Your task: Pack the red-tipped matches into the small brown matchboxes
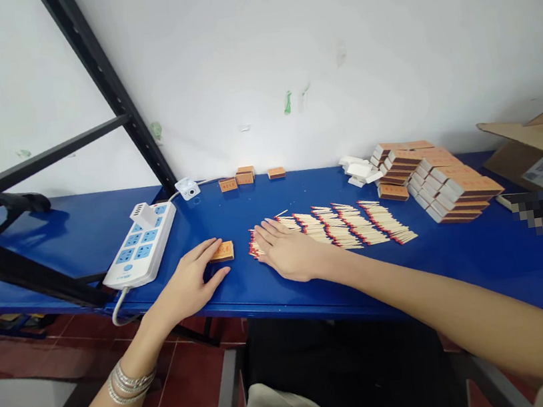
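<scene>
The left hand [189,285] lies open and palm down on the blue table [270,303], its fingertips against a small orange matchbox [222,251] without clearly gripping it. The right hand [285,250] is spread flat, holding nothing, with its fingers on the near end of overlapping rows of red-tipped wooden matches [340,229], which fan out to its right. Farther right of that hand rise stacked matchboxes [443,181]. A white power strip [140,245] lies just left of the left hand. Flat, spread fingers with light, even pressure seem the surest way to keep loose matches from scattering across the smooth surface.
</scene>
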Available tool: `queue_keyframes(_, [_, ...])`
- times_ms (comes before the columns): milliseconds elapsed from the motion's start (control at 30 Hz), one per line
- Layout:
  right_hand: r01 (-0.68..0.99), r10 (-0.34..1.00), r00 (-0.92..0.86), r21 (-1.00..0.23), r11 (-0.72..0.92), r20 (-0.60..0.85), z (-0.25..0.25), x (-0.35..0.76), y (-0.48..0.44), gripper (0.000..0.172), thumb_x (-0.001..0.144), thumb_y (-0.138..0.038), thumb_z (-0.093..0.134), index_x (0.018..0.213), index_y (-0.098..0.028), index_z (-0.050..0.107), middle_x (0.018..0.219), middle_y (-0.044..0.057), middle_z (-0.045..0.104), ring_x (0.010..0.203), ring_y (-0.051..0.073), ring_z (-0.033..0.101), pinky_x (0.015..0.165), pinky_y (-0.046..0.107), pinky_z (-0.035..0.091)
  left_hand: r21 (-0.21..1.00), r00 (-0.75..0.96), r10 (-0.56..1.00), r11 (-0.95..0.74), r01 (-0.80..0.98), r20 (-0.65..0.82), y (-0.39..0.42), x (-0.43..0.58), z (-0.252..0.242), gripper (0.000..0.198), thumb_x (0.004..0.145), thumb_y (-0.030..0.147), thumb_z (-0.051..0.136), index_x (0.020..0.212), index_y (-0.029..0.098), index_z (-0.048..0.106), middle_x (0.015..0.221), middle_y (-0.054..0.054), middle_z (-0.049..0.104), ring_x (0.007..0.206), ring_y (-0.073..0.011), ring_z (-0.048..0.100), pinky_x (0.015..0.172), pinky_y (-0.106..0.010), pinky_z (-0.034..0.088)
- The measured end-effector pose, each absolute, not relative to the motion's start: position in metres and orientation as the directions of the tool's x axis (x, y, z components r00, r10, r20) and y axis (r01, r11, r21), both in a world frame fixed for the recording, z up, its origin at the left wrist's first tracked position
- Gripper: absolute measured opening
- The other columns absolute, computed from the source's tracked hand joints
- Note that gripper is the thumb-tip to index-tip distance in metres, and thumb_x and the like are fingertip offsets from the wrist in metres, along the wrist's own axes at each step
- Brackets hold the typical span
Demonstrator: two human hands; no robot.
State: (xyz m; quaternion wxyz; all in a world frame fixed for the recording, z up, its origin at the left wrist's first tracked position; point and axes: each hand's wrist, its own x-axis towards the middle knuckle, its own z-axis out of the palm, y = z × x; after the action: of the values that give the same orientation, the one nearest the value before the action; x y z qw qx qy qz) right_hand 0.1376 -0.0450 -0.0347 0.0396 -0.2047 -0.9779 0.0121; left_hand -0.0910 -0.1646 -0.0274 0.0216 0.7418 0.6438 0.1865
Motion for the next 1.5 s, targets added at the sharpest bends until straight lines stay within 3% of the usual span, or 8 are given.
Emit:
queue_keyframes(333, [0.269,0.291,-0.945,-0.156,0.951,0.147,-0.033,0.135,-0.062,0.063,0.102,-0.041,0.029,0.146,0.001,0.041,0.152,0.024,0.039,0.146,0.031,0.029,0.121,0.049,0.022,0.276,0.065,0.966,-0.136,0.952,0.251,-0.186,-0.092,-0.018,0.041,0.094,0.043,0.050,0.129,0.023,0.058,0.129,-0.009,0.063,0.121,-0.0281,0.056,0.104,-0.047,0.040])
queue_keyframes(500, [0.299,0.346,-0.931,-0.301,0.906,0.119,-0.012,0.153,-0.046,0.091,0.088,-0.070,0.044,0.148,-0.002,0.038,0.152,0.026,0.037,0.146,0.038,0.026,0.118,0.056,0.020,0.263,0.080,0.975,-0.134,0.956,0.207,-0.191,-0.093,-0.016,0.040,0.096,0.045,0.048,0.129,0.025,0.057,0.130,-0.009,0.062,0.119,-0.0290,0.054,0.099,-0.047,0.040])
queue_keyframes(633, [0.280,0.330,-0.940,-0.360,0.890,0.084,-0.012,0.150,-0.034,0.104,0.073,-0.075,0.061,0.147,-0.005,0.041,0.151,0.026,0.039,0.145,0.040,0.028,0.118,0.057,0.018,0.290,0.114,0.972,-0.172,0.942,0.205,-0.190,-0.092,-0.013,0.039,0.095,0.045,0.050,0.126,0.024,0.059,0.127,-0.009,0.062,0.115,-0.0275,0.056,0.100,-0.045,0.040])
queue_keyframes(733, [0.237,0.308,-0.943,-0.399,0.886,0.124,-0.018,0.141,-0.037,0.094,0.074,-0.067,0.068,0.144,-0.008,0.046,0.148,0.024,0.045,0.142,0.037,0.036,0.119,0.056,0.019,0.328,0.121,0.972,-0.183,0.927,0.199,-0.191,-0.090,-0.011,0.038,0.094,0.045,0.051,0.124,0.023,0.059,0.125,-0.008,0.062,0.114,-0.0267,0.056,0.100,-0.043,0.041])
queue_keyframes(1000, [0.211,0.293,-0.926,-0.319,0.924,0.238,-0.015,0.132,-0.046,0.031,0.092,-0.026,0.056,0.119,-0.012,0.065,0.115,0.014,0.071,0.109,0.024,0.065,0.118,0.050,0.022,0.385,0.075,0.975,-0.152,0.910,0.208,-0.193,-0.091,-0.014,0.041,0.093,0.048,0.053,0.123,0.022,0.059,0.123,-0.010,0.063,0.114,-0.0276,0.057,0.100,-0.044,0.045])
queue_keyframes(1233, [0.258,0.321,-0.921,-0.273,0.927,0.220,-0.011,0.130,-0.052,0.026,0.095,-0.019,0.049,0.111,-0.011,0.067,0.107,0.014,0.069,0.103,0.025,0.061,0.096,0.041,0.042,0.371,0.058,0.969,-0.146,0.917,0.238,-0.187,-0.085,-0.013,0.039,0.092,0.045,0.054,0.121,0.020,0.061,0.118,-0.009,0.064,0.110,-0.0263,0.059,0.099,-0.043,0.047])
queue_keyframes(1400, [0.301,0.355,-0.924,-0.307,0.903,0.138,-0.006,0.130,-0.047,0.043,0.090,-0.034,0.062,0.126,-0.010,0.061,0.123,0.017,0.061,0.111,0.028,0.057,0.095,0.040,0.040,0.381,0.048,0.966,-0.146,0.913,0.254,-0.186,-0.083,-0.008,0.039,0.091,0.045,0.054,0.121,0.021,0.061,0.118,-0.009,0.065,0.109,-0.0266,0.060,0.096,-0.043,0.050])
queue_keyframes(1500, [0.331,0.359,-0.931,-0.269,0.905,0.061,-0.002,0.129,-0.044,0.036,0.092,-0.038,0.059,0.115,-0.012,0.067,0.119,0.017,0.061,0.106,0.028,0.058,0.092,0.040,0.039,0.390,0.053,0.969,-0.146,0.909,0.239,-0.187,-0.082,-0.008,0.039,0.091,0.045,0.054,0.120,0.021,0.062,0.118,-0.010,0.065,0.109,-0.0274,0.060,0.093,-0.044,0.051])
